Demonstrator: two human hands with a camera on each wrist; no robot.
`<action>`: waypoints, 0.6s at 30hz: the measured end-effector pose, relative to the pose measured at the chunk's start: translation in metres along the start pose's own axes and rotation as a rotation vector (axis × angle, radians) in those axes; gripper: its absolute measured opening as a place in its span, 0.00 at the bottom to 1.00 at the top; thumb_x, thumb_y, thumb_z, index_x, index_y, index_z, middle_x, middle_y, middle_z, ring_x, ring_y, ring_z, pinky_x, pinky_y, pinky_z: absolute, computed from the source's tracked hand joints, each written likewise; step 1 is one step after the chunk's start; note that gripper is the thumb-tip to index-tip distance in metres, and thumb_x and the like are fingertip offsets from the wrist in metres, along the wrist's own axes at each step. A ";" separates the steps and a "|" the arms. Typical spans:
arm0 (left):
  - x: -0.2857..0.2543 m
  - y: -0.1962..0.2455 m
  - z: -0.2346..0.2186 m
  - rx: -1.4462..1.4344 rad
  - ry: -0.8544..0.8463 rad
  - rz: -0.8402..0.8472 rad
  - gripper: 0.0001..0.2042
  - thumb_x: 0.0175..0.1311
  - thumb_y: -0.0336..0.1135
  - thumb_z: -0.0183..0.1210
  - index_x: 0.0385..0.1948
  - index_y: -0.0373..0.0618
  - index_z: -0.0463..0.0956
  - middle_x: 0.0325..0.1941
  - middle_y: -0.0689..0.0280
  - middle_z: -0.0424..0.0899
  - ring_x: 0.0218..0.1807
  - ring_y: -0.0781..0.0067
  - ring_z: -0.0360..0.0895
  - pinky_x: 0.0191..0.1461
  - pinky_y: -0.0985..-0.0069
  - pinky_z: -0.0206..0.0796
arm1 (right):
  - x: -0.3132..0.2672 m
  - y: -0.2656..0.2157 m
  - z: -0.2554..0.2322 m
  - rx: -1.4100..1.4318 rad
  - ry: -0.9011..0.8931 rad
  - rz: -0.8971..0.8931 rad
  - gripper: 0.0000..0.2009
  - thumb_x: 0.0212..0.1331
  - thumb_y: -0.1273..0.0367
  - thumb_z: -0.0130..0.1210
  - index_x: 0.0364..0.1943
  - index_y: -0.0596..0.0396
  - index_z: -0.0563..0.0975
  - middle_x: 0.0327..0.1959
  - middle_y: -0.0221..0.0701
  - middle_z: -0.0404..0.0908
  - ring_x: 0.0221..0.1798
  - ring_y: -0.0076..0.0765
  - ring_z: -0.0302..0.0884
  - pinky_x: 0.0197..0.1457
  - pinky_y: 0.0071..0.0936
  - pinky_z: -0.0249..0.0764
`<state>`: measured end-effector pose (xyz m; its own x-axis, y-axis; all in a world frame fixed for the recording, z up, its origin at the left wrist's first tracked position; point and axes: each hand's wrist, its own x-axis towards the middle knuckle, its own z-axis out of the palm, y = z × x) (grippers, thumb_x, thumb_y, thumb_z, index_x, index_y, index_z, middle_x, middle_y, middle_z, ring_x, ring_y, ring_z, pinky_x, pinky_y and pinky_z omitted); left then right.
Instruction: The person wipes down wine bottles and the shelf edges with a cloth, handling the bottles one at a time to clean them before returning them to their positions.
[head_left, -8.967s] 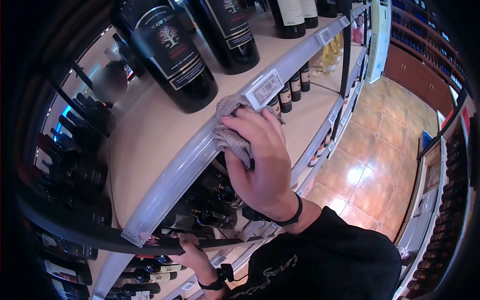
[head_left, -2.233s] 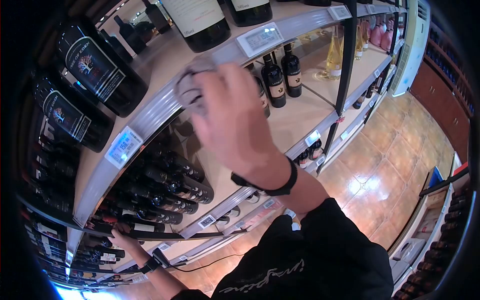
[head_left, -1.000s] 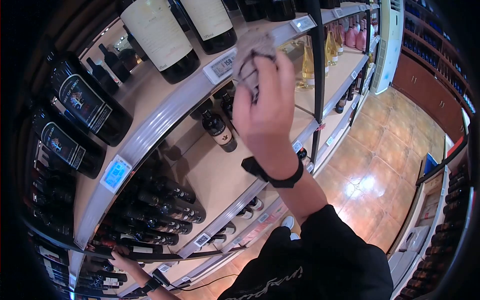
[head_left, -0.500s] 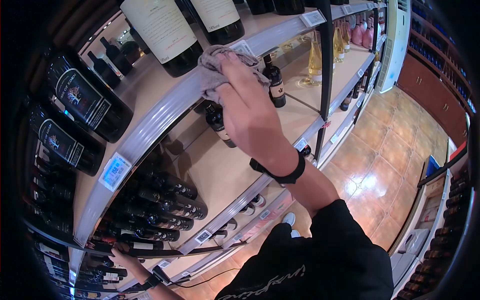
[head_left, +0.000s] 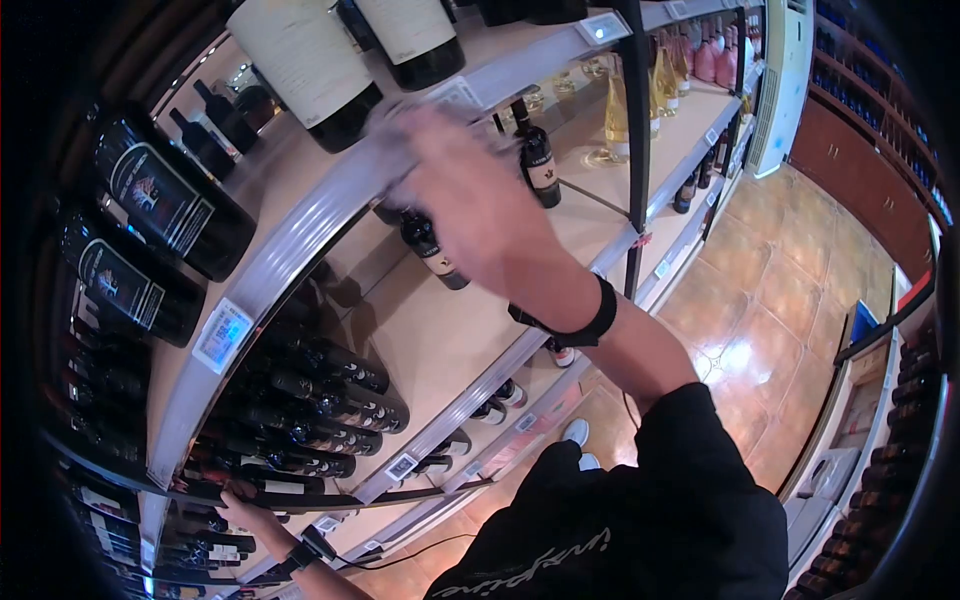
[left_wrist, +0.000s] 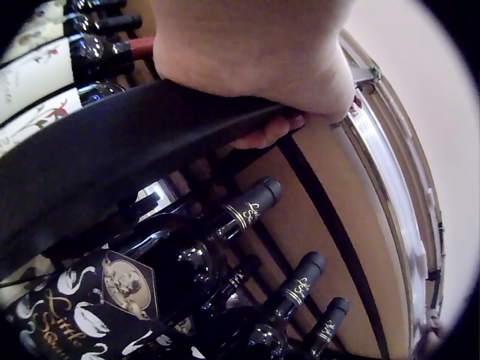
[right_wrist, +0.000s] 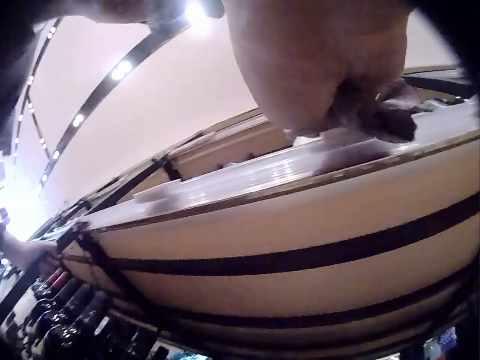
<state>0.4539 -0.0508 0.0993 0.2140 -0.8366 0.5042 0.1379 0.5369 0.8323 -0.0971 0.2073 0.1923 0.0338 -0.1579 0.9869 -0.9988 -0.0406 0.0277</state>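
In the head view my right hand (head_left: 475,205) holds a crumpled grey cloth (head_left: 395,130) against the clear plastic edge strip (head_left: 300,215) of the upper shelf. Motion blurs both hand and cloth. The cloth lies below a large wine bottle with a pale label (head_left: 305,60), beside a price tag (head_left: 455,93). In the right wrist view, the dark cloth (right_wrist: 386,124) shows under the hand at the strip. My left hand (head_left: 245,512) grips the black curved shelf rail (head_left: 310,500) at lower left; the left wrist view shows its fingertips (left_wrist: 270,133) curled beneath the rail.
Dark bottles with tree labels (head_left: 165,195) stand on the upper shelf at left, near a lit price tag (head_left: 222,335). Below lie several stacked bottles (head_left: 320,400). Small upright bottles (head_left: 535,155) stand close under the right forearm. A black post (head_left: 638,130) divides the shelves.
Over the last second the cloth has gone from right of the pale-label bottles' price tag to its left, along the strip. Earlier it was by the tree-label bottles. The left hand keeps its grip.
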 end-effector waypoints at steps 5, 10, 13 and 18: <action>-0.003 0.001 0.003 0.020 0.008 0.003 0.06 0.70 0.31 0.51 0.31 0.44 0.66 0.26 0.70 0.66 0.22 0.79 0.58 0.27 0.78 0.53 | -0.063 -0.031 -0.038 0.592 -0.325 0.180 0.16 0.64 0.76 0.53 0.56 0.63 0.76 0.65 0.50 0.75 0.68 0.55 0.75 0.71 0.41 0.72; -0.007 0.007 0.013 -0.015 0.047 0.035 0.09 0.67 0.29 0.52 0.26 0.44 0.63 0.19 0.71 0.60 0.20 0.78 0.58 0.25 0.76 0.50 | -0.244 -0.062 -0.064 1.283 -0.146 1.534 0.22 0.72 0.69 0.51 0.67 0.64 0.71 0.63 0.43 0.80 0.62 0.39 0.81 0.68 0.40 0.75; 0.000 -0.002 0.004 -0.009 0.066 0.035 0.07 0.67 0.28 0.51 0.28 0.44 0.64 0.19 0.71 0.58 0.18 0.77 0.57 0.22 0.76 0.51 | -0.324 -0.088 -0.092 1.651 0.174 2.033 0.25 0.75 0.59 0.48 0.68 0.60 0.70 0.61 0.43 0.81 0.58 0.45 0.84 0.68 0.44 0.77; -0.009 0.007 0.023 -0.004 0.206 0.051 0.09 0.67 0.28 0.52 0.25 0.45 0.63 0.19 0.70 0.61 0.19 0.78 0.58 0.24 0.77 0.49 | -0.354 -0.125 -0.135 2.289 0.270 2.079 0.31 0.76 0.45 0.48 0.57 0.66 0.75 0.29 0.33 0.79 0.23 0.31 0.75 0.24 0.26 0.71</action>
<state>0.4308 -0.0416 0.1057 0.4140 -0.7687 0.4876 0.1256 0.5787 0.8058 0.0105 0.4019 -0.1391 -0.1149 -0.9912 -0.0652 0.9916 -0.1183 0.0514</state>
